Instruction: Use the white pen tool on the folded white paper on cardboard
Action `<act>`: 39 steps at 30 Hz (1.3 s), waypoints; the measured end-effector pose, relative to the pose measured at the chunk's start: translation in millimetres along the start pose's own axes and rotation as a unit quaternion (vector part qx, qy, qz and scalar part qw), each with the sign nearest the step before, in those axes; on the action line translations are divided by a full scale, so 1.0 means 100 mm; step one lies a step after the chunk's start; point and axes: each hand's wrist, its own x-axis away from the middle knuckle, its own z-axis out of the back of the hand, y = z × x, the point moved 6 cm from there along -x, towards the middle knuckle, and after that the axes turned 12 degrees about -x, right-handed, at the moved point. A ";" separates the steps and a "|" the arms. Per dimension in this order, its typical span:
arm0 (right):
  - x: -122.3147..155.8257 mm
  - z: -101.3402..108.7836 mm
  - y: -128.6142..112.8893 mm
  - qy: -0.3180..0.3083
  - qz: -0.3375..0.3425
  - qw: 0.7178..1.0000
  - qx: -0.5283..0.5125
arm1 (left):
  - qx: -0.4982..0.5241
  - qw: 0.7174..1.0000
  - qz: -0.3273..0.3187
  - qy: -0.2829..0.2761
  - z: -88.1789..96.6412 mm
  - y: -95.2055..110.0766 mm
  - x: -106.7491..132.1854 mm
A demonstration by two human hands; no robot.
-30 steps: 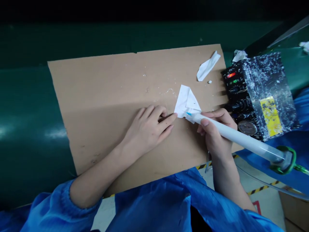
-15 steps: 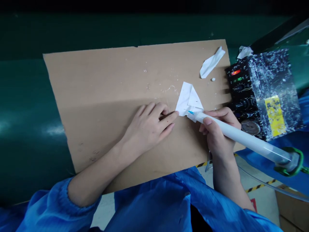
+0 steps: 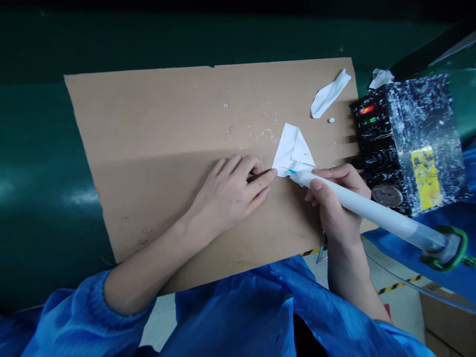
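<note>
My right hand is closed round a white dispensing syringe, which slants down to the left. Its blue needle tip is over the lower edge of a folded white paper; whether it touches cannot be made out. Palm down on the cardboard sheet, my left hand holds nothing. Its index finger reaches the paper's lower left corner, while the other fingers are loosely bent. A green adapter caps the syringe's rear end.
At the right stands a black dispenser box smeared with white, with knobs, a gauge and lit displays. A crumpled white strip and a small white lump lie at the cardboard's upper right. A clear hose runs below the syringe.
The view has shifted slightly. The needle tip has slid a little to the left over the paper's lower edge. My left hand stays at the paper's corner.
</note>
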 end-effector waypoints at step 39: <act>0.00 0.02 0.01 0.026 -0.013 0.999 -0.045 | 0.015 0.999 -0.001 0.029 0.01 0.01 0.01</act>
